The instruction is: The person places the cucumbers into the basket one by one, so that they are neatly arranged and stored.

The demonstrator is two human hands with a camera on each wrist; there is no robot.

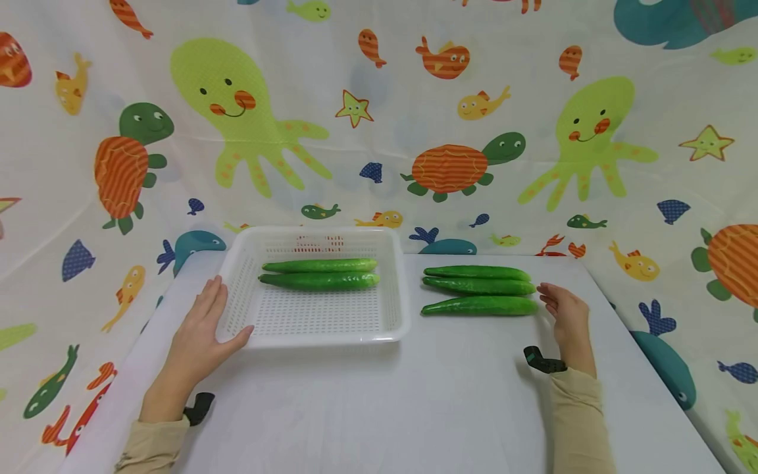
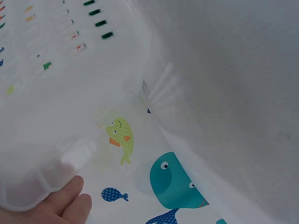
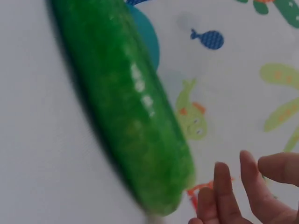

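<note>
While the left side of the basket (image 1: 322, 340) is touched by the left hand (image 1: 198, 336), its fingers are extended along the outer wall and its thumb is laid at the near corner; the hand is unclenched. The right hand (image 1: 565, 316) is released, its fingers loosely bent, and is held just beside the right ends of three cucumbers on the table (image 1: 367, 408). These are laid side by side, right of the basket: the far cucumber (image 1: 476, 272) and the middle cucumber (image 1: 478, 286) closely spaced, the near cucumber (image 1: 480, 306) slightly apart. In the right wrist view, a gap is seen between cucumber and fingers.

Two more are contained in the basket, toward its far wall: the rear cucumber (image 1: 320, 266) and the front cucumber (image 1: 320, 282). Both groups are separated by the basket's right wall. The table is backed by a curtain (image 1: 296, 59) printed with sea animals, partly seen through the basket's slots. A black device (image 1: 543, 361) is worn at the right wrist, below the sleeve (image 1: 580, 415).
</note>
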